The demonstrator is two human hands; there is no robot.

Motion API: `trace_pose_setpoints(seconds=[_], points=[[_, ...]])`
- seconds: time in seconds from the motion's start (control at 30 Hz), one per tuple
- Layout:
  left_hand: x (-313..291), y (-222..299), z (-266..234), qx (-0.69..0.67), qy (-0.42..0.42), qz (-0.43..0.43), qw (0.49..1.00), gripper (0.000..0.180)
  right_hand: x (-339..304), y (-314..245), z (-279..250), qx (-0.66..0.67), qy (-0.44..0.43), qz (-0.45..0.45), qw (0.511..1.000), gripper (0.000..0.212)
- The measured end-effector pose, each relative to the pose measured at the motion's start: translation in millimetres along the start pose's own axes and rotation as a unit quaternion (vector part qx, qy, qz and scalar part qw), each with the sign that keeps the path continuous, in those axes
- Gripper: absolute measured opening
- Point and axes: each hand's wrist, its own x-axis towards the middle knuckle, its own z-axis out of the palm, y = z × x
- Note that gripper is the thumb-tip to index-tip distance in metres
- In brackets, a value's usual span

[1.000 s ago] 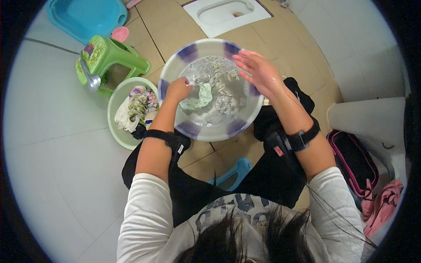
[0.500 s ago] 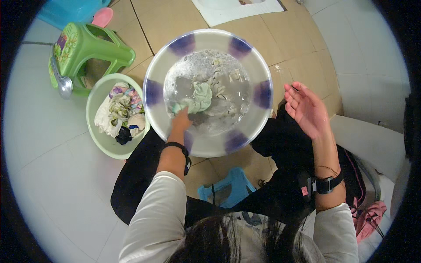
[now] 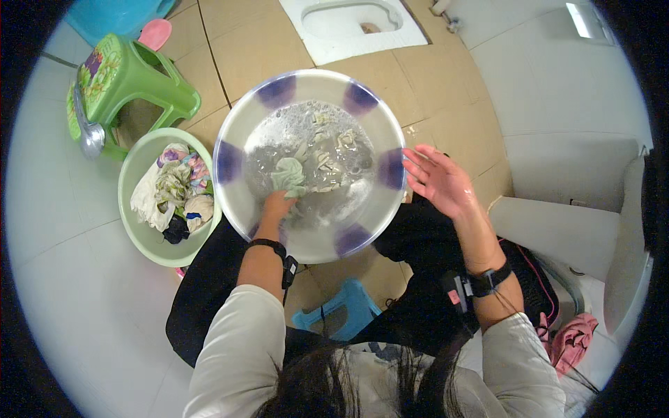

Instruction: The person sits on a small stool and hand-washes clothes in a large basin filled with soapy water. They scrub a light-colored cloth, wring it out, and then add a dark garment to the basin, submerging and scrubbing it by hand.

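A large white basin with purple patches [image 3: 311,253] holds cloudy, sudsy water with crumpled light cloth in it. My left hand [image 3: 280,203] reaches in at the near left side and grips a pale green cloth [image 3: 288,174] by its near edge; the fingertips are partly hidden by cloth and water. More bunched pale cloth [image 3: 326,161] floats right of it. My right hand [image 3: 440,182] hangs by the basin's right rim, palm turned inward, wet, with fingers stretched out and nothing in it.
Left of the basin stands a light green tub [image 3: 130,221] of assorted clothes. Beyond it are a green stool [image 3: 104,83] with a shower head [image 3: 91,139], a pink scoop [image 3: 155,33] and a blue tub [image 3: 115,17]. A squat toilet [image 3: 334,46] lies ahead; a blue stool [image 3: 348,306] sits below me.
My right hand has moved left, closer to the basin's rim. My left hand and the green cloth have shifted slightly within the basin. The whole view has shifted too.
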Motion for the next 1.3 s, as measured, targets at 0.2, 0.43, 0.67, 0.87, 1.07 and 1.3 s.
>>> trace_pose_setpoints(seconds=[0.2,0.43,0.67,0.87,1.07,1.3], points=[[8.7,97.3,-34.4,-0.207,0.088,0.142,0.964,0.032,15.1,9.8,2.5,-0.056,0.008,-0.018,0.998,0.029],[-57.0,214.3,-134.3,-0.37,0.036,0.233,0.899,0.028,47.7,26.9,13.2,-0.102,0.104,-0.048,0.988,0.052],[-105.5,300.5,-156.3,-0.357,0.186,0.313,0.86,0.024,46.4,30.4,60.3,0.169,-0.152,0.025,0.974,0.049],[-96.5,292.1,-117.8,-0.008,0.44,0.333,0.834,0.02,31.6,53.3,97.2,0.263,-0.025,-0.001,0.964,0.037],[-23.9,234.4,-155.3,-0.375,0.273,0.009,0.886,0.01,64.1,68.9,77.5,-0.171,-0.004,-0.167,0.971,0.025],[-93.4,281.8,-123.6,-0.24,0.26,0.327,0.876,0.012,44.6,49.6,70.5,0.217,-0.178,0.053,0.958,0.026]])
